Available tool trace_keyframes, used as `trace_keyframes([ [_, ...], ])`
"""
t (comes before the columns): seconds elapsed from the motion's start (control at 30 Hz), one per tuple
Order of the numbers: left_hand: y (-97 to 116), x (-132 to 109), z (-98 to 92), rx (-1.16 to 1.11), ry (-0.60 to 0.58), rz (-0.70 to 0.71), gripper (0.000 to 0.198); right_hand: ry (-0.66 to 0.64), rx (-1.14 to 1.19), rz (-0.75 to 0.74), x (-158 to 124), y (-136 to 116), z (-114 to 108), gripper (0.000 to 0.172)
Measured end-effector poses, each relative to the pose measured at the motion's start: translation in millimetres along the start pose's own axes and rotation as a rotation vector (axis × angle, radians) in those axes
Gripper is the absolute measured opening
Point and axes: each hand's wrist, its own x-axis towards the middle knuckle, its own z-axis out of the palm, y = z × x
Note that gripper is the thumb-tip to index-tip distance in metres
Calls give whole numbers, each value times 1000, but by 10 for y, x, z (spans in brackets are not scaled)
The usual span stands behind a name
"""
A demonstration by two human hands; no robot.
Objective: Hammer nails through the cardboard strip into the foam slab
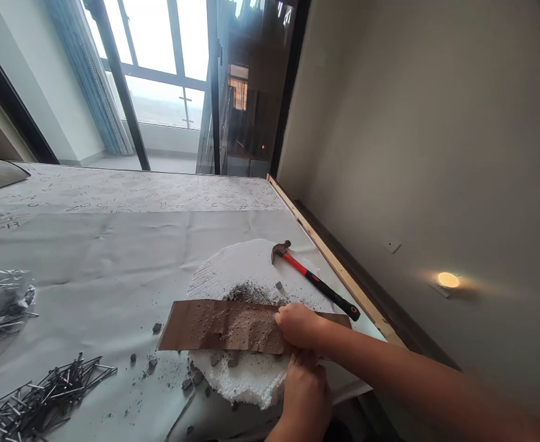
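A brown strip (pixel 233 325) dotted with small holes lies across a round white foam piece (pixel 233 264). My right hand (pixel 300 325) is closed on the strip's upper part, right of its middle. Just below, my left hand (pixel 306 383) is closed at the strip's lower edge, touching or nearly touching my right hand; its fingertips are mostly hidden. Dark crumbs (pixel 249 293) and grey chips are scattered on the foam. A claw hammer (pixel 316 281) with a red and black handle rests at the foam's right side.
A heap of nails (pixel 51 399) lies at the lower left, below a clear plastic bag (pixel 2 304) with more nails. Grey fragments (pixel 156 328) dot the pale sheet (pixel 113 258). A wooden strip (pixel 334 255) borders the right edge, near the wall.
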Motion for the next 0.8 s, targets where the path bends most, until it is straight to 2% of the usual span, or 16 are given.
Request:
trace_keyframes([
  [0.07,1,3,12,-9,4,6,37,0,-3,29,-3,6,-42,11],
  [0.2,-8,18,-14,32,-4,27,30,18,-12,54,-3,22,-26,16],
  [0.37,-66,102,-323,227,121,-15,17,15,-41,-7,1,52,37,14],
  [0.5,-179,158,-512,305,192,-64,17,5,-67,-88,-51,61,53,11],
  [0.63,-264,147,-491,362,87,-126,25,7,-88,-128,-82,64,73,13],
  [0.8,-273,122,-434,399,-46,-225,42,4,-93,-148,-57,91,93,13],
])
